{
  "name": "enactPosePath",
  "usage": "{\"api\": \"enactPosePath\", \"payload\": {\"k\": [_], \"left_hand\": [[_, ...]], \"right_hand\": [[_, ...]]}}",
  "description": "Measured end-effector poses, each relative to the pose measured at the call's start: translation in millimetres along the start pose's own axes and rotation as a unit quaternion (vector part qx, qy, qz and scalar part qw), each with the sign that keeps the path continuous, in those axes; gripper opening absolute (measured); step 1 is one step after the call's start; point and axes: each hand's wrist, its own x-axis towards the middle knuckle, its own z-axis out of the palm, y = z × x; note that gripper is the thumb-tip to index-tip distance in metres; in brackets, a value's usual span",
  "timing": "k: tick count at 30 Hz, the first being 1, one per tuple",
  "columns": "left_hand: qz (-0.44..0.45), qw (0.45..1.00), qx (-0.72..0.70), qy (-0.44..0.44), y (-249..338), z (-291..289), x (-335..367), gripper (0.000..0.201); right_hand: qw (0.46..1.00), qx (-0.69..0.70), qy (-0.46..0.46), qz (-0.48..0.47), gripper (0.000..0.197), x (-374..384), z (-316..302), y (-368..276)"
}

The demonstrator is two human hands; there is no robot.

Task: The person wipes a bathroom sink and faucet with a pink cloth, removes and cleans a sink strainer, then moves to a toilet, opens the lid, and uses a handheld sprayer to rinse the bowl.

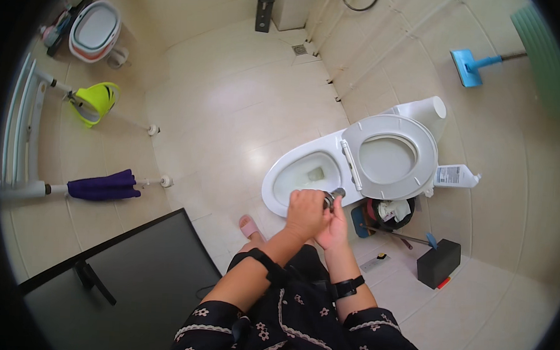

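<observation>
Gripping a small dark cylindrical piece [338, 193] between two bare hands, we have it just above the near rim of the toilet bowl [268, 186], close to the hinge of the raised toilet seat [425, 158]. Our left hand [306, 209] is curled over from above with its knuckles up, closed on one side of the piece; our right hand [334, 228] comes from below and beside it, fingers bent up to pinch the other side. The two hands press close together at the heels, so most fingertips are hidden and we cannot tell how firmly each one bears. What shows of the piece has a dull, dark sheen and a round grey end, so we judge it hard and stiff, light enough for fingers alone, and not easily crushed. Its smooth, curved side could turn or slip if our skin is wet, and with the open bowl so near, a loose hold would be risky. We would take it around the middle of the barrel, thumb opposite fingers, and leave the round end free. To our right, the white bottle [460, 177] stands beyond the seat and the waste bin [407, 222] sits beside the toilet.
</observation>
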Motion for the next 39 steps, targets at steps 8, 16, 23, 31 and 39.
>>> {"api": "enactPosePath", "payload": {"k": [8,16,23,31,39], "left_hand": [[0.044,0.997,-0.004,-0.067,-30.0,-13.4,-11.3,0.032],[-0.196,0.968,0.039,-0.15,-157.9,-118.0,48.3,0.038],[-0.364,0.922,-0.134,0.005,-326.5,-261.2,14.2,0.028],[-0.512,0.837,-0.192,0.032,-404.2,-350.6,46.9,0.028],[-0.349,0.916,-0.167,-0.103,-410.4,-335.0,257.1,0.027]], "right_hand": [[0.99,-0.035,0.129,-0.034,0.03,8.0,-2.9,11.9],[0.815,-0.462,0.347,0.042,0.036,74.5,-90.2,-15.1],[0.638,-0.64,0.424,0.063,0.036,112.2,-95.9,-28.0],[0.733,-0.406,0.546,0.022,0.023,119.1,-57.9,-16.4],[0.777,-0.239,0.578,-0.065,0.028,111.4,-27.5,24.8]]}}
